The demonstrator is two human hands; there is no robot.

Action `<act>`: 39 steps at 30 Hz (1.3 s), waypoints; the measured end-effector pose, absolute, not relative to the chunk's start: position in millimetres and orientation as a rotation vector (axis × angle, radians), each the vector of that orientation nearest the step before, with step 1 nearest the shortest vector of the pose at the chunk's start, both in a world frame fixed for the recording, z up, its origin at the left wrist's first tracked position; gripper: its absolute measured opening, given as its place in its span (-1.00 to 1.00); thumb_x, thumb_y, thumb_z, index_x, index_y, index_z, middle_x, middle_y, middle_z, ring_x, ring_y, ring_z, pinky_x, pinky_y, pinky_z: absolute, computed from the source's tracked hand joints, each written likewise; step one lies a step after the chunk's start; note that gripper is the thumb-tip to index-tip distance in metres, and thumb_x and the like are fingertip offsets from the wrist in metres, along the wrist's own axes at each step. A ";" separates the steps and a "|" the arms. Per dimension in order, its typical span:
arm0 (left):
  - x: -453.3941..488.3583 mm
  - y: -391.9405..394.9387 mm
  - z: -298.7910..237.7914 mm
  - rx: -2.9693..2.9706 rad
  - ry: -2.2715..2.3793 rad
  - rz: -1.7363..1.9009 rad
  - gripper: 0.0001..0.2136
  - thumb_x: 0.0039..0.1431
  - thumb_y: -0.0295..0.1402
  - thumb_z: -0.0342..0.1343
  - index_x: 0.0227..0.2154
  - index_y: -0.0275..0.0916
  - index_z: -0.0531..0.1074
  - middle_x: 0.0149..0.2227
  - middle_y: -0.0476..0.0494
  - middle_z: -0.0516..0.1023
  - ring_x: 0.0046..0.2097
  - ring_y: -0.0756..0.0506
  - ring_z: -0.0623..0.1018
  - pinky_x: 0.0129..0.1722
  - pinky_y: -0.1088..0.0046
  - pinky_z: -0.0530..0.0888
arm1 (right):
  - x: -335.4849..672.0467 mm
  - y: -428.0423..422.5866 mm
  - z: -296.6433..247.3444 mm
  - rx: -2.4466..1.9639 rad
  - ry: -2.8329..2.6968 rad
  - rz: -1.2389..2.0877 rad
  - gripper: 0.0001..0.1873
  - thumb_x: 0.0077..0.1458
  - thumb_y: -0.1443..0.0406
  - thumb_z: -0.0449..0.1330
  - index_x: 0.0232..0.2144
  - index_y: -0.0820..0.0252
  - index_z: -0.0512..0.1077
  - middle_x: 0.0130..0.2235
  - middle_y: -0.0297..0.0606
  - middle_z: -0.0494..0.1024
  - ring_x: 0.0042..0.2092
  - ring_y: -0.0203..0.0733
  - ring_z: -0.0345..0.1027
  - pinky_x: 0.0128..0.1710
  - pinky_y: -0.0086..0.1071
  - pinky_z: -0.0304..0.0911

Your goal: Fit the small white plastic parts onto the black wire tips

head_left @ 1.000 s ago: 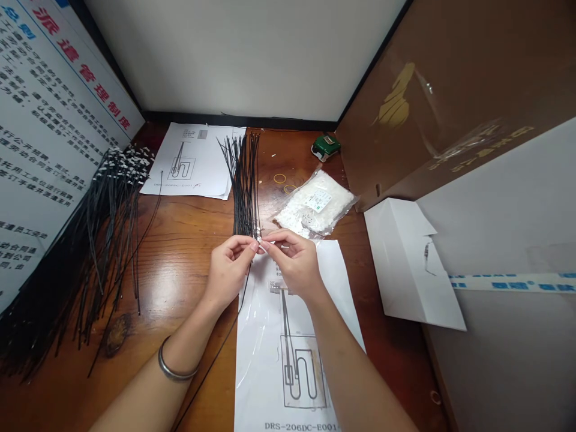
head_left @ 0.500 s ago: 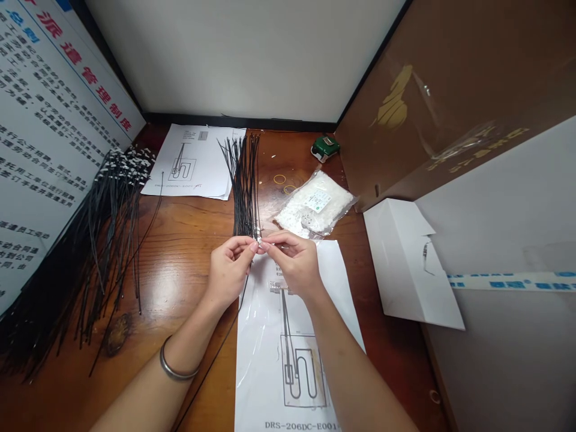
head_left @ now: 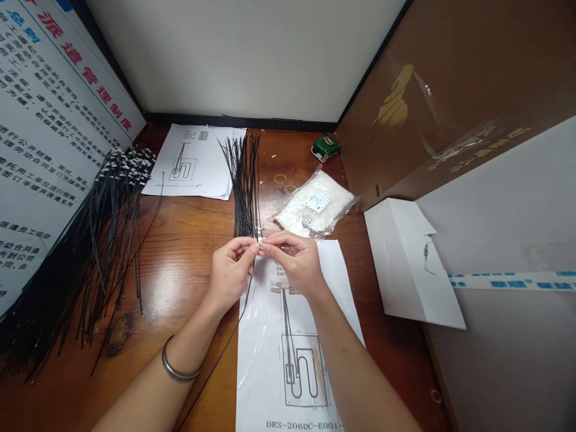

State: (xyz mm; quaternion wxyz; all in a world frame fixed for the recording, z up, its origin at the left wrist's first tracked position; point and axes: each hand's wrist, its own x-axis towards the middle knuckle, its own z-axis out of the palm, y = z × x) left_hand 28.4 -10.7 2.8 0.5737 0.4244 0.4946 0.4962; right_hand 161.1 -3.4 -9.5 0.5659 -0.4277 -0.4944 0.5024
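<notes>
My left hand (head_left: 230,273) pinches the end of a thin black wire (head_left: 227,345) that trails down past my wrist toward the near table edge. My right hand (head_left: 294,263) pinches a tiny white connector (head_left: 260,246) against that wire end; the fingertips of both hands meet there. Both hands hover over a printed drawing sheet in a clear sleeve (head_left: 292,348). Just beyond the fingers lies a bundle of bare black wires (head_left: 245,180). A clear bag of small white connectors (head_left: 315,204) lies right of that bundle.
A large heap of black wires with white ends (head_left: 90,252) covers the table's left side beside a printed board. A second drawing sheet (head_left: 195,159), a green tape dispenser (head_left: 326,147), rubber bands (head_left: 279,179), a brown carton (head_left: 450,90) and a white folded paper (head_left: 411,264) lie around.
Both hands have stayed pinched together at the same spot; only the fingertips have shifted slightly.
</notes>
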 end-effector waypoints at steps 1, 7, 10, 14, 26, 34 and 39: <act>28.5 -10.8 2.5 0.998 1.155 1.164 -0.80 -0.04 -0.25 0.26 -0.48 -0.31 0.47 -0.51 -0.04 0.54 -0.62 0.11 0.30 -0.65 0.59 0.26 | 161.4 -3.4 -9.3 -0.998 -1.169 1.185 -0.95 -0.07 0.36 0.32 -0.54 0.14 0.55 -0.49 -0.30 0.56 -0.38 -0.23 0.44 -0.37 -0.32 0.37; 29.7 -11.6 1.7 1.024 1.145 1.168 -0.83 -0.03 -0.29 0.25 -0.48 -0.32 0.47 -0.53 -0.04 0.52 -0.61 0.11 0.32 -0.64 0.61 0.29 | 163.2 -4.3 -8.5 -0.993 -1.204 1.195 -0.96 -0.07 0.37 0.30 -0.52 0.15 0.54 -0.49 -0.31 0.55 -0.40 -0.25 0.44 -0.39 -0.33 0.36; 29.5 -11.8 1.4 1.039 1.146 1.162 -0.84 -0.02 -0.29 0.24 -0.49 -0.31 0.47 -0.53 -0.03 0.51 -0.60 0.10 0.33 -0.64 0.60 0.29 | 163.6 -5.2 -10.0 -1.006 -1.200 1.197 -0.98 -0.08 0.37 0.30 -0.51 0.17 0.53 -0.47 -0.30 0.54 -0.41 -0.25 0.44 -0.40 -0.33 0.37; 28.9 -11.7 0.4 1.056 1.149 1.159 -0.82 -0.02 -0.28 0.24 -0.49 -0.31 0.47 -0.54 -0.04 0.51 -0.60 0.10 0.33 -0.65 0.60 0.29 | 163.9 -5.7 -11.9 -1.030 -1.214 1.187 -0.98 -0.07 0.37 0.30 -0.51 0.19 0.52 -0.47 -0.28 0.55 -0.41 -0.24 0.44 -0.40 -0.32 0.37; 30.0 -10.4 3.1 1.029 1.139 1.168 -0.83 0.00 -0.28 0.24 -0.44 -0.30 0.47 -0.51 -0.04 0.53 -0.59 0.09 0.36 -0.63 0.60 0.32 | 163.3 -7.0 -11.8 -1.111 -1.409 0.793 -0.90 0.00 0.40 0.24 -0.39 0.15 0.55 -0.31 -0.24 0.57 -0.52 -0.36 0.31 -0.62 -0.43 0.20; 29.6 -11.7 3.3 1.066 1.150 1.169 -0.82 0.00 -0.27 0.24 -0.40 -0.29 0.50 -0.49 -0.08 0.56 -0.53 0.04 0.44 -0.62 0.58 0.34 | 162.5 -6.7 -9.6 -1.016 -1.482 0.682 -0.84 0.06 0.44 0.20 -0.38 0.13 0.57 -0.43 -0.26 0.57 -0.38 -0.23 0.43 -0.59 -0.41 0.24; 29.3 -12.7 0.6 1.125 1.185 1.165 -0.82 0.02 -0.27 0.21 -0.38 -0.30 0.52 -0.48 -0.09 0.57 -0.55 0.04 0.44 -0.60 0.56 0.36 | 163.0 -7.2 -12.1 -1.023 -1.502 0.662 -0.85 0.07 0.44 0.20 -0.37 0.16 0.56 -0.43 -0.25 0.57 -0.40 -0.25 0.42 -0.60 -0.43 0.23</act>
